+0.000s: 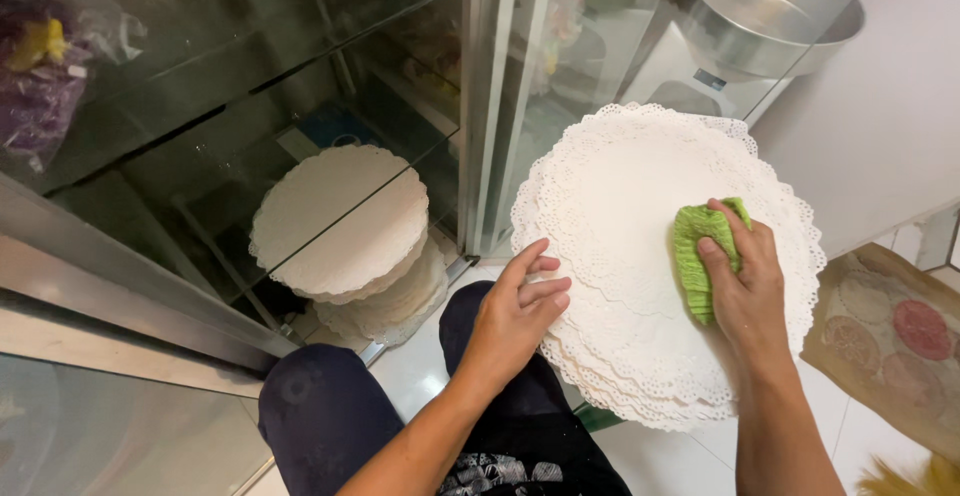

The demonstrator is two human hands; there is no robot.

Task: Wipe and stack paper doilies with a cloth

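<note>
The stack of white lace doilies (640,216) looks light, thin and easy to tear, so it is best supported from beneath at the edge. The left hand (515,311) does this, fingers spread flat on the near rim. The right hand (745,286) presses a soft green cloth (697,256) under curled fingers on top. Beyond the fingertips stand a glass cabinet (300,86) and a metal bowl (770,16).

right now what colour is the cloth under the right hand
Green crumpled cloth, clearest in the head view.
</note>
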